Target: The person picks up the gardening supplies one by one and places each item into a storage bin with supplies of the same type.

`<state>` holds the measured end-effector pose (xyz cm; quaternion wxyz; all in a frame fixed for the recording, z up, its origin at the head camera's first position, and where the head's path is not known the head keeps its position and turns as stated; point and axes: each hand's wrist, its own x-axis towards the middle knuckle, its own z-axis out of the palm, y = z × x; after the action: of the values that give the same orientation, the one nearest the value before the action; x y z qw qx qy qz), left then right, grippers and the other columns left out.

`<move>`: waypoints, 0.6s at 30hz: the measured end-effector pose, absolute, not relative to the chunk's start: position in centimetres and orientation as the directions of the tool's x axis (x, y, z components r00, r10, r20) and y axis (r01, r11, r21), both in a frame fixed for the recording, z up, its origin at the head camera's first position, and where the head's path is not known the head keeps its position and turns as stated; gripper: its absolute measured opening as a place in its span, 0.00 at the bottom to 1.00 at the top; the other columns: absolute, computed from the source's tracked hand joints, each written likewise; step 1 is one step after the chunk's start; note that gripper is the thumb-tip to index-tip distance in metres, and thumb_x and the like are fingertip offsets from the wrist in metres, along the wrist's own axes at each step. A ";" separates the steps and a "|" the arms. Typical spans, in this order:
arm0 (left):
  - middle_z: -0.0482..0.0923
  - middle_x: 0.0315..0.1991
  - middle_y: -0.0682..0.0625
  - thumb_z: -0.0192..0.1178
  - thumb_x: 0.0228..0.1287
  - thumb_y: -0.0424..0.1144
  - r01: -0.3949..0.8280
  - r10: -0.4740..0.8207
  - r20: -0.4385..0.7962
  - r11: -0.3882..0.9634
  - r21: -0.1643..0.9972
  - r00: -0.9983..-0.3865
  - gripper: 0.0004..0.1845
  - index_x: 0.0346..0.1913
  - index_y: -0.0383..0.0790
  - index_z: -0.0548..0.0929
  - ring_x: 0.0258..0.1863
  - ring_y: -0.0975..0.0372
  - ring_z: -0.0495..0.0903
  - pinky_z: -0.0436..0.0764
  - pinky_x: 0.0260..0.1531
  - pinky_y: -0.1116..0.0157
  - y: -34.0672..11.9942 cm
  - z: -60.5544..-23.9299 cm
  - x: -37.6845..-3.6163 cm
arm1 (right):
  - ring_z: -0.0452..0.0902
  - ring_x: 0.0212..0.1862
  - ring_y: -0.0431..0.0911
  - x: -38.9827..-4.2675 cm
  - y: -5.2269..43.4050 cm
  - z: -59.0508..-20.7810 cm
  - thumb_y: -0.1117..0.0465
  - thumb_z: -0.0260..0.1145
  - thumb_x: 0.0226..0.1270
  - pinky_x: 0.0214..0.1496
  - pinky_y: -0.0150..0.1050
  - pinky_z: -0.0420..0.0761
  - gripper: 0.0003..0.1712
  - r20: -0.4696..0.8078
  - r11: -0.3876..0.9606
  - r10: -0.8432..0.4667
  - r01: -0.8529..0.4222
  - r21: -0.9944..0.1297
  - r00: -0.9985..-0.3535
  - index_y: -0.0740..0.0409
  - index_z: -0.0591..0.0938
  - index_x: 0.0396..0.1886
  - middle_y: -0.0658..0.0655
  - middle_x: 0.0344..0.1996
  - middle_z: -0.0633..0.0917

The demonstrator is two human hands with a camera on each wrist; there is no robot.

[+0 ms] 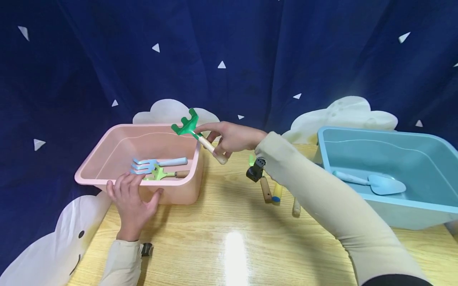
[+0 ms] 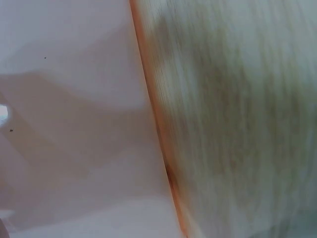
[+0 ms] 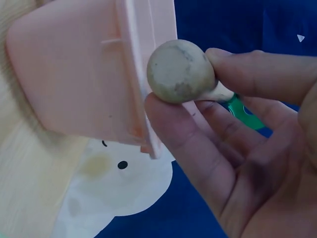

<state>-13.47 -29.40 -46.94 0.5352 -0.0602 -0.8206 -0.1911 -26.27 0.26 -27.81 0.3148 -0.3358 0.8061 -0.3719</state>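
The right hand (image 1: 232,137), at centre frame in the head view, pinches the wooden handle of a green rake (image 1: 195,133) between thumb and curled fingers; the rake head points toward the upper left and hangs over the right rim of the pink bin (image 1: 107,153). In the right wrist view the handle's rounded end (image 3: 179,71) fills the upper centre, with fingers (image 3: 198,148) curled beneath it and the thumb above, and the bin's outer wall (image 3: 74,74) just to the left. The left hand (image 1: 131,202), at lower left in the head view, rests on the bin's near rim with fingers spread and nearly straight, thumb against the front wall, gripping nothing. Inside the bin lie a blue fork (image 1: 154,163) and a yellow-green tool (image 1: 162,174), side by side. Further tools (image 1: 272,192) lie on the wooden table (image 1: 229,238) below the right forearm. At right stands a blue bin (image 1: 422,214) holding a blue trowel (image 1: 375,183). The left wrist view is blurred, showing only pink wall beside table surface.
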 end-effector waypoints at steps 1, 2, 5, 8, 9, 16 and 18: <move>0.78 0.45 0.38 0.64 0.47 0.58 0.305 -0.106 0.902 0.919 0.250 -0.419 0.32 0.47 0.34 0.80 0.54 0.43 0.69 0.46 0.68 0.38 -29.4 -46.9 -13.5 | 0.82 0.44 0.49 -26.3 -0.1 -27.6 0.78 0.59 0.59 0.42 0.43 0.87 0.46 -0.259 0.503 -0.775 -0.315 -0.805 -0.576 0.37 0.65 0.74 0.56 0.55 0.79; 0.78 0.45 0.38 0.64 0.48 0.59 0.308 -0.106 0.901 0.918 0.252 -0.421 0.32 0.47 0.34 0.80 0.54 0.43 0.69 0.45 0.68 0.39 -29.3 -46.9 -13.5 | 0.82 0.46 0.49 -26.3 -0.4 -27.4 0.77 0.59 0.60 0.42 0.43 0.87 0.46 -0.264 0.508 -0.773 -0.315 -0.801 -0.576 0.37 0.65 0.74 0.56 0.55 0.79; 0.78 0.45 0.38 0.64 0.49 0.59 0.308 -0.107 0.899 0.917 0.254 -0.424 0.32 0.47 0.34 0.80 0.54 0.43 0.69 0.45 0.68 0.38 -29.4 -46.8 -13.3 | 0.81 0.49 0.50 -26.5 -1.3 -26.8 0.77 0.60 0.60 0.41 0.42 0.87 0.45 -0.264 0.510 -0.774 -0.319 -0.799 -0.576 0.37 0.66 0.73 0.57 0.55 0.79; 0.78 0.45 0.38 0.64 0.49 0.59 0.306 -0.112 0.895 0.915 0.262 -0.431 0.33 0.48 0.34 0.81 0.54 0.42 0.69 0.45 0.67 0.37 -29.6 -46.7 -13.1 | 0.81 0.49 0.50 -26.7 -2.3 -26.4 0.77 0.61 0.61 0.40 0.42 0.87 0.44 -0.255 0.504 -0.775 -0.322 -0.801 -0.578 0.38 0.67 0.73 0.59 0.56 0.79; 0.78 0.45 0.38 0.64 0.49 0.59 0.302 -0.115 0.894 0.916 0.264 -0.434 0.33 0.48 0.34 0.81 0.54 0.42 0.69 0.45 0.67 0.37 -29.6 -46.7 -12.9 | 0.82 0.49 0.49 -26.7 -2.7 -26.3 0.77 0.61 0.61 0.40 0.42 0.87 0.45 -0.254 0.502 -0.776 -0.322 -0.802 -0.577 0.38 0.67 0.73 0.59 0.56 0.79; 0.78 0.45 0.37 0.64 0.47 0.58 0.284 -0.116 0.905 0.927 0.247 -0.410 0.32 0.47 0.34 0.80 0.54 0.42 0.70 0.46 0.68 0.40 -30.2 -46.4 -12.3 | 0.83 0.44 0.47 -26.9 -5.7 -25.5 0.78 0.60 0.61 0.38 0.40 0.86 0.45 -0.263 0.496 -0.781 -0.307 -0.813 -0.566 0.39 0.66 0.74 0.57 0.52 0.82; 0.78 0.44 0.37 0.64 0.48 0.59 0.285 -0.115 0.910 0.927 0.242 -0.399 0.32 0.47 0.34 0.80 0.53 0.42 0.70 0.46 0.68 0.41 -30.2 -46.5 -12.3 | 0.81 0.43 0.46 -26.9 -6.4 -25.3 0.77 0.60 0.61 0.38 0.40 0.86 0.45 -0.284 0.510 -0.780 -0.303 -0.805 -0.557 0.38 0.66 0.74 0.56 0.51 0.82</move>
<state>-12.34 -30.18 -46.50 0.5457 -0.0522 -0.8160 -0.1833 -26.92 -6.42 -25.29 0.3286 -0.3368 0.8044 -0.3627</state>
